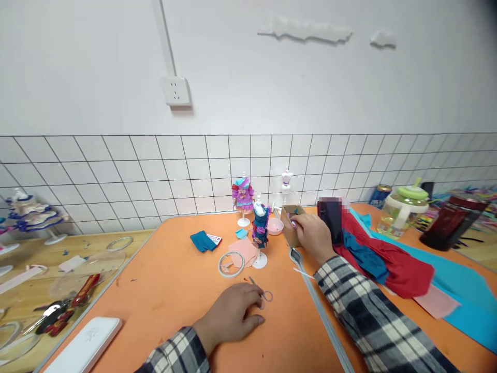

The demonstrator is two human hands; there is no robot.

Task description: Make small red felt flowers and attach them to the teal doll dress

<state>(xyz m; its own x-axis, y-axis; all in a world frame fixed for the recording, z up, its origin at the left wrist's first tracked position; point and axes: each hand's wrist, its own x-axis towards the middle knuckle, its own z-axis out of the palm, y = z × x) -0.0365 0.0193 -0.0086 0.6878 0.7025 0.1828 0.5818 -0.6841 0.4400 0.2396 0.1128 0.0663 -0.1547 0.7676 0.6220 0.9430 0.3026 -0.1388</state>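
Note:
My left hand (235,313) lies low over the orange table, its fingers loosely bent and the thumb apart. Its fingertips rest against small scissors (267,296), partly covering them. My right hand (312,235) reaches into a small cardboard box (289,233), fingertips pinched together at the opening; whatever they grip is too small to make out. Between the hands stands a mini dress form (260,228) dressed in teal and purple. Behind it is another form in a purple ruffled dress (243,194). A bare white form (286,178) stands behind the box.
A tape roll (232,264) lies on pink fabric (244,248), near a pink bowl (275,226). Teal cloth (204,241) is further left. A grey zipper (318,305) runs toward me. Rightward are a dark phone (330,220), red fabric (407,267), a bottle (402,212) and a dark jar (452,223).

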